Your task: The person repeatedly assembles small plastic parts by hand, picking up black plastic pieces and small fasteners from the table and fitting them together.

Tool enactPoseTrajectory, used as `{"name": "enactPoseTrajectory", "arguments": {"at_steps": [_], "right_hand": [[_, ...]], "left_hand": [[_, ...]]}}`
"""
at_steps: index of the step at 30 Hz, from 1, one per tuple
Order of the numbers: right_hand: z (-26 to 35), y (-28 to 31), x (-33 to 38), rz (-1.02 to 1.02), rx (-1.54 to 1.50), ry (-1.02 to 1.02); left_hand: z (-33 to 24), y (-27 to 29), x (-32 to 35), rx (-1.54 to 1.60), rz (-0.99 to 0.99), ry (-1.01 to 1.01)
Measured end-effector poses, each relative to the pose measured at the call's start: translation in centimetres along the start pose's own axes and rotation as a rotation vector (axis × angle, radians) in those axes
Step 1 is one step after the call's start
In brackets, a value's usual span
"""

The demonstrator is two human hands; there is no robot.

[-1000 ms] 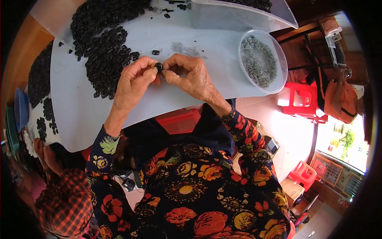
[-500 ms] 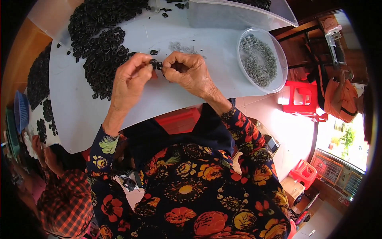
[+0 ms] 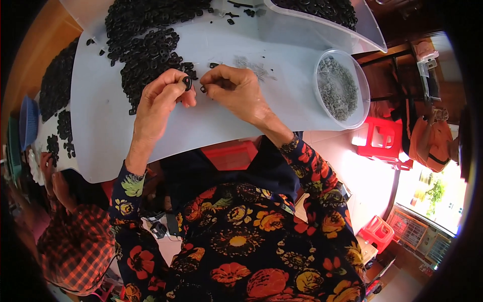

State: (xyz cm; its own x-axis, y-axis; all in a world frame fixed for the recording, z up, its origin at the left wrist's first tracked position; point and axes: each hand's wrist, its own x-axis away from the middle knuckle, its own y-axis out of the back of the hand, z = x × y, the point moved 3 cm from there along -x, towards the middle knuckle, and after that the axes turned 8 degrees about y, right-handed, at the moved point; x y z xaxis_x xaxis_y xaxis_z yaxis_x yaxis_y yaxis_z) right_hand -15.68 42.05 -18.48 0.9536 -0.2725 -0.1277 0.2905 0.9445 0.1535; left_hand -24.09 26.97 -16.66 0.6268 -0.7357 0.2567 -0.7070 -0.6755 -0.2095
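Loop [image 3: 186, 83], glossy black, in left hand [image 3: 160, 96]; black nub [image 3: 203, 89] in right hand [image 3: 237, 91]

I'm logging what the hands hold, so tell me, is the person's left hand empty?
No, the left hand pinches a small black piece at its fingertips.

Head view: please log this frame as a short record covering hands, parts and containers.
left hand: pinches a black ring-like part
right hand: pinches a small black part
held parts: apart, not touching
upper left: heap of black plastic pieces
beyond right hand: scattered thin grey pieces
right: round clear tub holding small grey pieces
top: clear bin holding black pieces
surface: pale table
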Motion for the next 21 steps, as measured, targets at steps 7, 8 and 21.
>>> {"name": "enactPoseTrajectory", "arguments": {"at_steps": [7,8,21], "right_hand": [[0.1,1.3,2.2,-0.061,-0.388,-0.014],[0.3,1.4,2.5,-0.071,-0.396,-0.022],[0.1,2.0,2.2,-0.201,-0.511,-0.025]], "left_hand": [[-0.8,-0.9,-0.5,-0.268,0.08,-0.017],[-1.1,-1.3,-0.6,-0.316,0.105,-0.017],[0.5,-3.7,-1.4,-0.454,0.098,-0.119]]}}
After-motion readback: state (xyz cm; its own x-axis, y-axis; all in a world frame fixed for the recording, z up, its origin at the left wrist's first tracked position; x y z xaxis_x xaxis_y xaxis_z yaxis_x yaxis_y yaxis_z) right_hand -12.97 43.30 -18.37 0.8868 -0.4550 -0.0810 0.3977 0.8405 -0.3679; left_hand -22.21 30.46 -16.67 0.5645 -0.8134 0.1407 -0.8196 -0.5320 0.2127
